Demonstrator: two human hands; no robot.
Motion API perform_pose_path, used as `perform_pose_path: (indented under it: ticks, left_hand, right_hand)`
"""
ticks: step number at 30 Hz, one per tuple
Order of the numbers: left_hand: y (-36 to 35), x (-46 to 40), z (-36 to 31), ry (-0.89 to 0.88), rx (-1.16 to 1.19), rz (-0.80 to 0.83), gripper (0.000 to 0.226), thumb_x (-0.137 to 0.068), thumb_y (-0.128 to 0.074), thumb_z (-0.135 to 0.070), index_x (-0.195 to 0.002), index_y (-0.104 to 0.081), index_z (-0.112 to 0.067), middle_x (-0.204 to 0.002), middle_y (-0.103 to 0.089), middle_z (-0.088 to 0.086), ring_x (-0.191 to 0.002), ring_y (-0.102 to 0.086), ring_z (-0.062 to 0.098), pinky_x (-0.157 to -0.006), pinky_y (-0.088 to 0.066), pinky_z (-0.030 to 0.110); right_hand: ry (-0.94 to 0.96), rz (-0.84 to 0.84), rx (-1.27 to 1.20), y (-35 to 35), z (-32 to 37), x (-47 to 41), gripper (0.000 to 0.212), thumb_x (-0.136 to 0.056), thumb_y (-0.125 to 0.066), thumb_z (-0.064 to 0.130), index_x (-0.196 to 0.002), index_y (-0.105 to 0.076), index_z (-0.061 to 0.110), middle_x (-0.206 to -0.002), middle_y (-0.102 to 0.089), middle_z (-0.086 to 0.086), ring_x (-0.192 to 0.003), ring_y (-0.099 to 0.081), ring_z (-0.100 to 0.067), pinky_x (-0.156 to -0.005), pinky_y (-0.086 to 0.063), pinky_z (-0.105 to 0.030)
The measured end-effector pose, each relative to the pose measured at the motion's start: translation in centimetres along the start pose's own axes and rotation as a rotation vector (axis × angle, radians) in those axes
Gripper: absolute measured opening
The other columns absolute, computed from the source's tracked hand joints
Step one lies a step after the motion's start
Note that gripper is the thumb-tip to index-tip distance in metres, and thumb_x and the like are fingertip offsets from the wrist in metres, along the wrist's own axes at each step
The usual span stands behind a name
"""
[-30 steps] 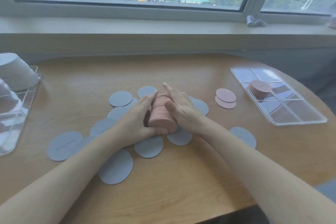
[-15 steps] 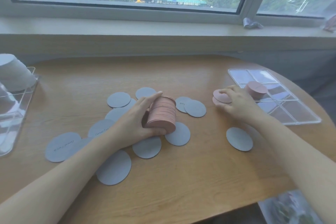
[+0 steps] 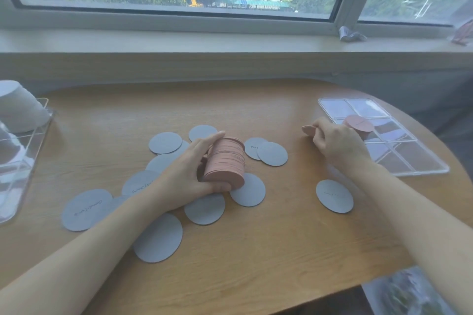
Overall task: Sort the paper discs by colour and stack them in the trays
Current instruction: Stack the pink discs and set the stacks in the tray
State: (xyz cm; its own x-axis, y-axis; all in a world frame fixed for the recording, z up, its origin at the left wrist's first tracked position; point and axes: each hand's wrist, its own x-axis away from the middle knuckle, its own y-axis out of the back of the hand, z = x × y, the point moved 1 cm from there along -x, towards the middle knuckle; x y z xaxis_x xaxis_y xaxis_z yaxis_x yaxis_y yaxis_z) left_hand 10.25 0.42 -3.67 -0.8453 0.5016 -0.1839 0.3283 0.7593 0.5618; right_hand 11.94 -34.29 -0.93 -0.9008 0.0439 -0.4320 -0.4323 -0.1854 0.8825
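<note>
From the head view, grey discs point(image 3: 271, 154) lie scattered flat on the wooden table point(image 3: 256, 250), ringing the left hand point(image 3: 190, 176), whose fingers curl round a thick pink stack point(image 3: 225, 162) tilted away from it. The right hand point(image 3: 337, 144) pinches pink discs point(image 3: 308, 130) held roughly flat, beside the clear tray point(image 3: 414, 161) holding another pink stack point(image 3: 358, 124).

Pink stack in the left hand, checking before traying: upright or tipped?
Tipped: the pink stack leans on its side in the left hand.
</note>
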Motion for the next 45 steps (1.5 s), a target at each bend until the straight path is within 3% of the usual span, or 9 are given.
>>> perform_pose_path:
  ticks: [8, 11, 15, 18, 24, 30, 35, 41, 45]
  left_hand:
    - [-0.1, 0.0, 0.1, 0.012, 0.006, 0.002, 0.103, -0.064, -0.085, -0.056, -0.147, -0.024, -0.058, -0.139, -0.048, -0.020, -0.114, -0.061, 0.004, -0.099, -0.052, 0.039]
    - [-0.2, 0.0, 0.2, 0.039, 0.023, 0.002, 0.109, -0.063, -0.085, -0.058, -0.150, -0.019, -0.053, -0.139, -0.050, -0.019, -0.115, -0.061, 0.003, -0.099, -0.053, 0.038]
    - [-0.5, -0.2, 0.4, 0.023, -0.047, -0.005, 0.115, -0.069, -0.083, -0.058, -0.158, -0.013, -0.037, -0.145, -0.047, -0.011, -0.118, -0.059, 0.003, -0.099, -0.051, 0.031]
    - [-0.5, -0.1, -0.2, 0.037, -0.210, -0.021, 0.122, -0.068, -0.066, -0.074, -0.161, -0.004, -0.025, -0.157, -0.033, -0.011, -0.126, -0.045, -0.003, -0.099, -0.035, 0.009]
    - [-1.0, -0.1, -0.9, -0.056, -0.569, -0.028, 0.120, -0.077, -0.038, -0.086, -0.159, 0.010, -0.012, -0.166, -0.016, 0.003, -0.148, -0.023, 0.016, -0.117, -0.019, 0.027]
    - [-0.7, -0.3, -1.3, -0.023, -0.596, -0.002, 0.118, -0.073, -0.038, -0.086, -0.160, 0.001, -0.015, -0.159, -0.028, 0.000, -0.143, -0.029, 0.016, -0.117, -0.022, 0.030]
    - [-0.5, -0.2, -1.6, 0.034, -0.708, -0.010, 0.119, -0.073, -0.045, -0.083, -0.159, -0.002, -0.014, -0.155, -0.032, -0.001, -0.138, -0.026, 0.018, -0.112, -0.016, 0.031]
    - [-0.2, -0.1, -2.2, 0.088, -0.652, 0.102, 0.128, -0.075, -0.067, -0.074, -0.159, 0.011, -0.017, -0.156, -0.025, -0.002, -0.143, -0.020, 0.022, -0.115, -0.012, 0.033]
    - [2.2, 0.6, -1.7, 0.093, -0.427, 0.104, 0.105, -0.081, -0.076, -0.052, -0.160, -0.014, -0.020, -0.154, -0.036, -0.005, -0.142, -0.033, 0.014, -0.110, -0.025, 0.021]
  right_hand:
    - [-0.139, 0.050, -0.777, 0.7, 8.5, 0.4, 0.019, -0.095, -0.054, 0.015, -0.099, -0.072, 0.022, -0.091, -0.074, 0.011, -0.088, -0.069, -0.007, -0.080, -0.057, -0.029]
    - [-0.081, 0.103, -0.900, -0.5, 11.6, 0.4, 0.020, -0.095, -0.054, 0.012, -0.101, -0.072, 0.018, -0.094, -0.075, 0.005, -0.092, -0.071, -0.014, -0.085, -0.057, -0.040]
    - [0.001, 0.251, -0.971, -1.8, 14.2, 1.5, 0.023, -0.100, -0.050, 0.021, -0.112, -0.070, 0.020, -0.104, -0.073, 0.007, -0.097, -0.067, -0.008, -0.086, -0.053, -0.031]
    - [0.053, 0.362, -0.880, -2.4, 14.8, 2.8, 0.052, -0.096, -0.040, 0.052, -0.139, -0.053, 0.025, -0.137, -0.057, 0.009, -0.126, -0.050, -0.002, -0.107, -0.038, -0.027]
    - [0.094, 0.430, -0.750, -3.0, 15.6, 4.0, 0.110, -0.072, -0.012, 0.094, -0.157, -0.016, 0.026, -0.161, -0.020, 0.011, -0.142, -0.009, 0.008, -0.114, -0.008, -0.020]
    - [0.055, 0.403, -0.795, -3.3, 15.9, 3.8, 0.112, -0.068, -0.011, 0.097, -0.157, -0.015, 0.030, -0.160, -0.020, 0.013, -0.127, -0.004, 0.032, -0.104, -0.004, 0.001]
    - [0.141, 0.502, -0.765, -2.2, 13.4, 4.2, 0.102, -0.078, -0.050, 0.080, -0.158, -0.014, 0.029, -0.162, -0.018, 0.015, -0.148, -0.012, 0.004, -0.122, -0.018, -0.033]
    - [0.258, 0.510, -0.660, -1.9, 11.8, 4.5, 0.090, -0.087, -0.072, 0.041, -0.158, -0.019, 0.026, -0.159, -0.027, 0.014, -0.146, -0.021, 0.003, -0.121, -0.024, -0.034]
    - [0.283, 0.524, -0.629, -1.5, 12.0, 4.3, 0.091, -0.088, -0.071, 0.042, -0.158, -0.016, 0.025, -0.161, -0.023, 0.015, -0.146, -0.020, 0.003, -0.121, -0.021, -0.026]
